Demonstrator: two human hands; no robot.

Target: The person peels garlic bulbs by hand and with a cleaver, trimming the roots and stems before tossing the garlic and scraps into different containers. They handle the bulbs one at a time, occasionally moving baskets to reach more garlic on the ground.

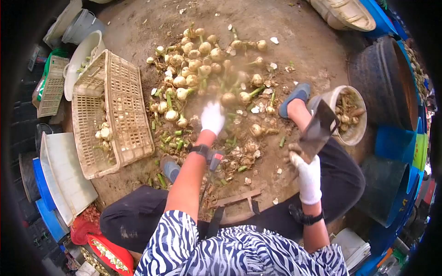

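Observation:
My left hand (212, 117), in a white glove, reaches into the near side of a heap of pale round bulbs (194, 65) with cut green stems. Its fingers are smeared by motion, so I cannot see whether they hold a bulb. My right hand (307, 178), also gloved in white, is closed round the handle of a dark, wide-bladed cleaver (317, 131). The blade is raised above my right knee, in front of a white bucket (360, 129) of trimmings. Cut green stem pieces (177, 140) and white peel scraps lie on the ground below my left hand.
A plastic crate (130, 110) with some bulbs inside lies tilted at left. White tubs (85, 60) and a pale bin (64, 175) stand along that side. Large dark and blue barrels (384, 83) line the right. A wooden frame (237, 202) lies between my legs.

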